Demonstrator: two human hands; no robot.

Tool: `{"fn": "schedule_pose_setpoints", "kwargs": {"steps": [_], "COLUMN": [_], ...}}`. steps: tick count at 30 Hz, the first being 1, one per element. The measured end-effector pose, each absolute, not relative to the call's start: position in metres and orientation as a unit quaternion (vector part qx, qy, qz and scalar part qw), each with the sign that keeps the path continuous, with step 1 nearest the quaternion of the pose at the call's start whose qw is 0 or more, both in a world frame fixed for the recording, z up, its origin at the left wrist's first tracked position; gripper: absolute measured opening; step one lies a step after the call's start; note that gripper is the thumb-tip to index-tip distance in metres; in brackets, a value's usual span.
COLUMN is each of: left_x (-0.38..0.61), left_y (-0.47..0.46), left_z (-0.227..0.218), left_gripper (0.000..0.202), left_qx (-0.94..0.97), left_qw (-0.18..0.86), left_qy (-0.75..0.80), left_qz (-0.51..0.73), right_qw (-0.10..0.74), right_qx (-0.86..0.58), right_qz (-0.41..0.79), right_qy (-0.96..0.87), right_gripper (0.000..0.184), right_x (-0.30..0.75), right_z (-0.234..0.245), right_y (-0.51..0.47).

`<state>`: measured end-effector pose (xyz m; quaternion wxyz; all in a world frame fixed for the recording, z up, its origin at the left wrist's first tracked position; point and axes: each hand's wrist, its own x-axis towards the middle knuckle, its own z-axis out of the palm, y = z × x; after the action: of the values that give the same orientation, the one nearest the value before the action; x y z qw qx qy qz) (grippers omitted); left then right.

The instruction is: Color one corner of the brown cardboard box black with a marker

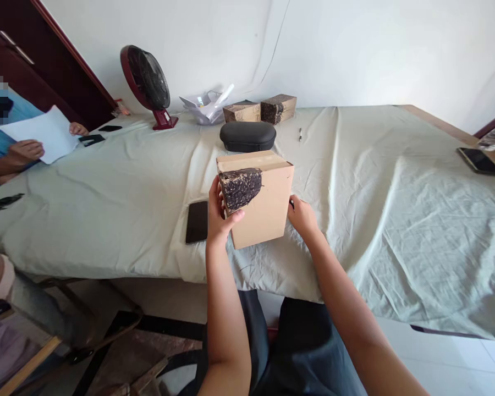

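A brown cardboard box [264,212] stands tilted over the table in front of me. Dense black scribbling [242,190] covers its upper left corner. My left hand [221,217] grips the box's left side, with the thumb on the front face and the fingers behind the edge. Close to the right side of the box, my right hand [303,216] is closed around a small dark pen-like thing [291,203], mostly hidden by the fingers. A black phone [197,222] lies just left of my left hand. Behind the box sits a black zipped case [248,136].
On the cloth-covered table [119,220] stand a fan [146,82], a clear plastic basket [206,110], and two cardboard boxes [278,109] with black marks. A pen [300,135] lies nearby. Another phone [479,161] is far right. At left, a person holds white paper [45,135].
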<state>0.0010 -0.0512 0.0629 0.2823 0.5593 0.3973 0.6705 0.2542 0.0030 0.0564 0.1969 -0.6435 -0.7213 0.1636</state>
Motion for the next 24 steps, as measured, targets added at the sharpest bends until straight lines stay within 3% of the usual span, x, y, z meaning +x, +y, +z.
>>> {"fn": "schedule_pose_setpoints", "kwargs": {"steps": [7, 12, 14, 16, 20, 22, 24], "left_x": [0.003, -0.006, -0.009, -0.011, -0.010, -0.009, -0.007], "left_y": [-0.048, -0.053, -0.053, -0.052, -0.049, -0.048, -0.048], "left_z": [0.060, 0.063, 0.061, 0.058, 0.052, 0.051, 0.051], "left_gripper": [0.115, 0.118, 0.119, 0.119, 0.119, 0.119, 0.119], "left_qx": [0.597, 0.617, 0.623, 0.627, 0.627, 0.626, 0.623], "left_qw": [0.235, 0.235, 0.231, 0.228, 0.233, 0.242, 0.255], "left_qy": [0.373, 0.382, 0.385, 0.384, 0.376, 0.373, 0.370], "left_qz": [0.671, 0.647, 0.640, 0.638, 0.641, 0.641, 0.640], "right_qw": [0.077, 0.071, 0.127, 0.214, 0.470, 0.558, 0.594], "right_qx": [-0.669, -0.655, -0.658, -0.652, -0.490, -0.406, -0.358], "right_qz": [0.153, 0.170, 0.242, 0.329, 0.492, 0.489, 0.452], "right_qy": [-0.723, -0.733, -0.702, -0.649, -0.545, -0.535, -0.562], "right_gripper": [0.043, 0.074, 0.068, 0.050, 0.039, 0.038, 0.033], "right_x": [0.255, 0.280, 0.295, 0.310, 0.327, 0.326, 0.315], "right_z": [0.073, 0.091, 0.101, 0.113, 0.145, 0.166, 0.190], "right_y": [-0.010, -0.034, -0.047, -0.055, -0.048, -0.037, -0.027]}}
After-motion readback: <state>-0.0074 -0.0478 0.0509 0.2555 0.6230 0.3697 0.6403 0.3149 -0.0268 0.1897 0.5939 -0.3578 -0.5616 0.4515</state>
